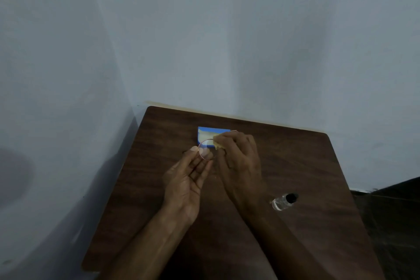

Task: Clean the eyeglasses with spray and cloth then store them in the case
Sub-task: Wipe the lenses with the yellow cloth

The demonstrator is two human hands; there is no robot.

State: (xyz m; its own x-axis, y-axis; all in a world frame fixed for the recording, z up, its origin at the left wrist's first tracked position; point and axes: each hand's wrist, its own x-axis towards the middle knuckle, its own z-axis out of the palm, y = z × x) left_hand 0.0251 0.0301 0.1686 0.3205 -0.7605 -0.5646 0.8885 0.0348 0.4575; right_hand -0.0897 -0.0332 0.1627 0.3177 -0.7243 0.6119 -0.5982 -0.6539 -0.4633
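Thin-rimmed round eyeglasses [206,150] are held above the table's middle. My left hand [189,177] pinches the rim of the left lens between thumb and fingers. My right hand [238,157] grips a yellow cloth [218,144] pressed against the glasses at the other lens, which the hand hides. Behind the hands lies an open blue case [205,132] with a pale lining, partly covered by my right hand. A small clear spray bottle [284,201] with a black cap lies on its side at the right.
The dark wooden table [159,188] stands in a corner, with pale walls behind and to the left. Its right edge drops to a dark floor [391,211].
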